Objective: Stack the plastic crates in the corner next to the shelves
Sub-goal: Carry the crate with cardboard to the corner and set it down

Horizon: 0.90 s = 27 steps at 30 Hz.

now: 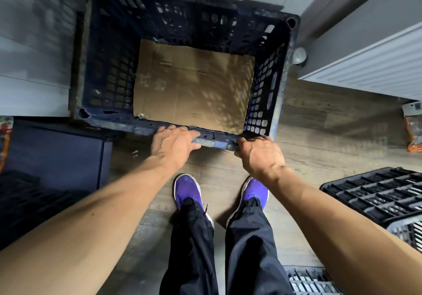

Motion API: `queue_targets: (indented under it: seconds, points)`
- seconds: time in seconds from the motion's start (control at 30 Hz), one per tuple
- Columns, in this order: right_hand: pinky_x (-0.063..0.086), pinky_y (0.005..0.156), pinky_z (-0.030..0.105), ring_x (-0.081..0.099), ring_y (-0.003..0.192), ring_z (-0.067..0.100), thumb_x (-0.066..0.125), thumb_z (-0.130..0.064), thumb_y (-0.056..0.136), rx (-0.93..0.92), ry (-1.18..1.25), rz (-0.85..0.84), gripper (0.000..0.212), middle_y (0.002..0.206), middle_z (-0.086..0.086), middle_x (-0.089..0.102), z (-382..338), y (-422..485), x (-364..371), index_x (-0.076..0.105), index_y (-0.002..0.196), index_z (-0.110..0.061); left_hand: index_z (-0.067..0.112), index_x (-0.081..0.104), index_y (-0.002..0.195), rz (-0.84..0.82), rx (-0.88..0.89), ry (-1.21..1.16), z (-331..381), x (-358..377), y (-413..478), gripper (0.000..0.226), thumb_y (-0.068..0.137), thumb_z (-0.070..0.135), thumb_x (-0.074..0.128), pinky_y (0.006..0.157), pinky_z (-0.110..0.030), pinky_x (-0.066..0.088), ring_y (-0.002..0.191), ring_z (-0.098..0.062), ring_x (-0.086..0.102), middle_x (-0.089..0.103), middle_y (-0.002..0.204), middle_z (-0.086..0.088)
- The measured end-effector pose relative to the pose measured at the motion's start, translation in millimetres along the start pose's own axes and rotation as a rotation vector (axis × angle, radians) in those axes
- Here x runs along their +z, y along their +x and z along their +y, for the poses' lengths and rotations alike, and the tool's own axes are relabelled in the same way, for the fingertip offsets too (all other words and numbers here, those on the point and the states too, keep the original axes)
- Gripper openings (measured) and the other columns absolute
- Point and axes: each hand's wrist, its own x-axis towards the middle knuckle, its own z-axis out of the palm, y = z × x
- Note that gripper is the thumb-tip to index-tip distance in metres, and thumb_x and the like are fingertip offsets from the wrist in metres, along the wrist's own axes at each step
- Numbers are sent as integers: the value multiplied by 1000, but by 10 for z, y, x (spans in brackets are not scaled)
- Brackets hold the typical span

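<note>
Where the view starts, at the bottom, two purple shoes (186, 188) are seen on the wooden floor (303, 139), and both bare arms are stretched forward. Just past the shoes, the near rim of a dark blue crate (178, 20) is held by both hands. The left hand (172, 145) is laid on top of the rim, with its fingers bent over the edge. The right hand (259, 152) is closed around the same rim, a little to the right, with its fingers tucked under and hidden. The crate is touched by both hands and sits right in front of them, upright, with its open top facing up.

A flat piece of cardboard (194, 84) is seen lying on the bottom of the crate. Nothing else is inside, so the crate is likely to be light. Its walls are full of holes and look hard and stiff, so it should not bend when lifted. The rim looks worn and dusty, so it could slip a bit. A better hold could be had at the long slots in the side walls, one hand on each side.

Farther out, the crate is set close to grey walls at the back. A white radiator (374, 66) is seen to the right. Another dark crate (374, 194) is waiting on the floor at the right, well apart.
</note>
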Motion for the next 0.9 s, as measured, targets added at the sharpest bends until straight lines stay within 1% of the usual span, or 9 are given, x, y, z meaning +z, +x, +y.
queue_targets:
  seconds: [0.07, 0.1, 0.17, 0.27, 0.43, 0.57, 0.67, 0.77, 0.9]
  points:
    - [29, 106, 36, 56, 112, 30, 38, -34, 101, 6, 59, 8, 32, 116, 7, 67, -20, -19, -30, 55, 121, -17, 34, 52, 135, 24, -14, -1, 75, 8, -52, 39, 97, 44, 48, 103, -35, 32, 117, -22, 51, 59, 130, 3]
    - [31, 104, 36, 56, 112, 31, 38, -33, 100, 3, 68, 11, 31, 117, 7, 66, -37, -37, -51, 54, 122, -17, 32, 53, 134, 41, -17, -6, 120, 1, -91, 38, 97, 42, 49, 103, -35, 32, 117, -22, 51, 59, 128, 3]
    - [35, 100, 37, 53, 115, 31, 39, -31, 99, -18, 64, 29, 35, 122, 6, 62, -73, -86, -91, 51, 128, -18, 30, 53, 132, 74, -8, -23, 221, -33, -177, 37, 96, 40, 51, 102, -35, 32, 117, -21, 51, 58, 127, 2]
    - [38, 99, 37, 50, 119, 31, 41, -29, 98, -36, 82, 28, 41, 129, 7, 57, -93, -190, -185, 47, 138, -19, 28, 52, 134, 86, -5, -74, 376, -124, -300, 39, 97, 39, 51, 103, -36, 33, 120, -22, 48, 56, 130, 2]
    - [41, 97, 38, 48, 119, 32, 43, -26, 97, -41, 119, 25, 41, 130, 8, 55, -19, -459, -370, 46, 137, -19, 28, 50, 137, 71, -36, -129, 527, -373, -558, 41, 98, 40, 50, 102, -38, 36, 119, -22, 49, 56, 129, 1]
    - [43, 94, 39, 47, 120, 32, 43, -27, 98, -26, 169, 34, 41, 131, 9, 53, 93, -803, -580, 45, 138, -19, 29, 52, 134, 74, -55, -169, 594, -656, -841, 39, 97, 41, 50, 100, -37, 37, 118, -23, 49, 57, 126, 0]
    - [44, 95, 39, 47, 118, 32, 41, -27, 98, 5, 217, 55, 41, 129, 9, 55, 165, -1071, -709, 45, 137, -20, 30, 50, 135, 70, -32, -150, 671, -835, -1019, 39, 98, 41, 49, 102, -35, 36, 119, -23, 48, 56, 127, 1]
    - [44, 94, 39, 49, 114, 31, 42, -27, 96, 44, 265, 116, 38, 125, 8, 57, 192, -1312, -799, 48, 133, -20, 31, 48, 138, 66, 10, -150, 810, -992, -1147, 41, 98, 41, 48, 105, -34, 33, 123, -22, 46, 54, 131, 2]
    - [43, 97, 40, 49, 116, 31, 45, -27, 94, 128, 346, 177, 42, 126, 8, 57, 166, -1670, -840, 48, 136, -22, 32, 46, 139, 79, 134, -110, 1056, -1163, -1352, 43, 98, 40, 48, 104, -34, 32, 122, -22, 46, 54, 131, 3]
